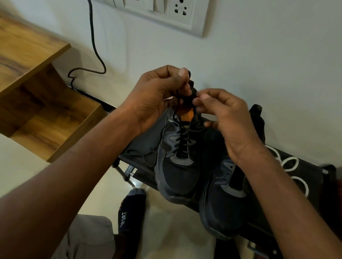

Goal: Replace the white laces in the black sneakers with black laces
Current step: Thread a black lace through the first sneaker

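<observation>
Pale wall fills the upper half, with a switch plate point(159, 0) at twelve o'clock and a dark cable point(92, 37) trailing down from it. At nine o'clock sits a wooden desk point(10, 58). Near centre, a dark fabric rack point(141, 145) carries my two black sneakers. My left hand point(154, 98) pinches one end of the black lace point(180, 139) above the left sneaker point(178, 167), fingers curled round it. My right hand point(226, 117) pinches the other end just beside it, thumb and forefinger closed. That lace runs crisscross down the eyelets. At four o'clock the right sneaker point(223, 204) shows no lace. White laces point(290, 166) lie coiled on the rack at three o'clock. My socked feet point(129, 215) stand at six o'clock.
</observation>
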A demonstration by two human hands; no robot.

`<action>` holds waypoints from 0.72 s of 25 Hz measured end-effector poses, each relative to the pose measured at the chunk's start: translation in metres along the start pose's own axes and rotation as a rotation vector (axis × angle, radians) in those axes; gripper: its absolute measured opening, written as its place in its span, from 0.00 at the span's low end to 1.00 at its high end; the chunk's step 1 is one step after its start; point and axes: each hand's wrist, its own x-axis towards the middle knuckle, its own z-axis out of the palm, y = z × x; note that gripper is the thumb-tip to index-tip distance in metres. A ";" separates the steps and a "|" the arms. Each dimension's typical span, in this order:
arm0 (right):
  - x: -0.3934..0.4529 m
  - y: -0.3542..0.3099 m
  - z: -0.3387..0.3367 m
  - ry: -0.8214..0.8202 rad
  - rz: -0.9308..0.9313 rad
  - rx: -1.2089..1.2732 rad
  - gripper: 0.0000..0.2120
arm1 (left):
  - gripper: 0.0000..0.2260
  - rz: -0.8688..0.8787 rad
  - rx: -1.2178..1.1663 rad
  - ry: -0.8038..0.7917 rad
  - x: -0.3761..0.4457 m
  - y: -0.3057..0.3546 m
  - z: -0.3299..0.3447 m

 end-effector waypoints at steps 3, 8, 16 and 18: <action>0.000 0.002 0.008 -0.135 0.153 0.197 0.18 | 0.08 0.074 0.270 -0.049 0.000 -0.006 0.000; 0.008 0.006 -0.009 -0.081 0.275 0.415 0.12 | 0.05 0.124 0.898 -0.252 -0.006 -0.022 0.017; 0.012 0.008 -0.015 0.034 0.209 0.359 0.09 | 0.08 -0.012 0.981 -0.486 -0.010 -0.009 0.006; 0.008 0.008 -0.007 0.026 0.134 0.122 0.12 | 0.09 0.090 0.974 -0.227 -0.003 -0.007 -0.002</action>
